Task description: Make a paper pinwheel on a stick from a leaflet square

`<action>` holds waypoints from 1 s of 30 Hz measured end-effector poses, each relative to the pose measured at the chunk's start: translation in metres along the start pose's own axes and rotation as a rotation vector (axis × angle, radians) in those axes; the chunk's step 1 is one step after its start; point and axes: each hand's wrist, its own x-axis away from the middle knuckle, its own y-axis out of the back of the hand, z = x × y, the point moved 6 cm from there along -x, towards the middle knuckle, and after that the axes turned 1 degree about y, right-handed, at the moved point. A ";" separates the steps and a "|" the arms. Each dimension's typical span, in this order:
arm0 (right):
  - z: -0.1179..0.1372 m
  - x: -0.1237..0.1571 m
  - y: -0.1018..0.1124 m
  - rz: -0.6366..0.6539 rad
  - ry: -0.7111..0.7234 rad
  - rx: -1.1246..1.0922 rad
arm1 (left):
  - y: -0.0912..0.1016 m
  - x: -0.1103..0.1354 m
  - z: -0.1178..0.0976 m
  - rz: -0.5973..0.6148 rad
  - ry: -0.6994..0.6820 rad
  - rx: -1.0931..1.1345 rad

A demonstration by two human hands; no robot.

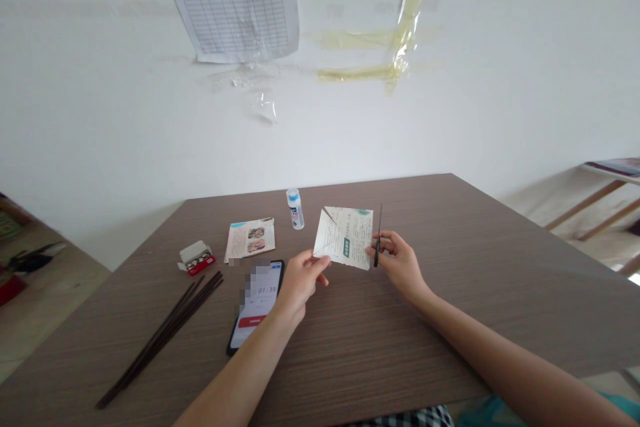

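My left hand (301, 278) pinches the lower left corner of a printed paper sheet (345, 235) and holds it tilted above the brown table (450, 293). My right hand (397, 261) grips the sheet's right edge and also holds a thin dark stick (379, 235) upright against that edge. Both hands are closed. A small fold shows at the sheet's top left corner.
A phone (259, 303) showing a timer lies under my left wrist. A bundle of long dark sticks (163, 337) lies at the left. A red and white box (196, 258), a printed card (251, 238) and a glue bottle (295, 208) stand farther back.
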 end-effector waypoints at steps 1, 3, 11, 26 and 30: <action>0.000 0.001 -0.001 0.003 -0.006 -0.002 | 0.001 0.000 -0.001 -0.013 -0.013 0.009; 0.000 0.002 -0.001 0.006 -0.015 0.003 | 0.003 0.000 -0.002 -0.037 -0.027 0.031; -0.005 0.000 0.004 -0.026 -0.029 0.078 | 0.000 0.000 -0.004 0.013 -0.039 0.041; -0.007 0.002 -0.004 0.165 -0.087 0.272 | -0.006 -0.003 -0.004 0.164 -0.109 0.066; -0.010 0.001 -0.006 0.176 -0.094 0.136 | -0.008 -0.002 -0.004 0.199 -0.113 0.072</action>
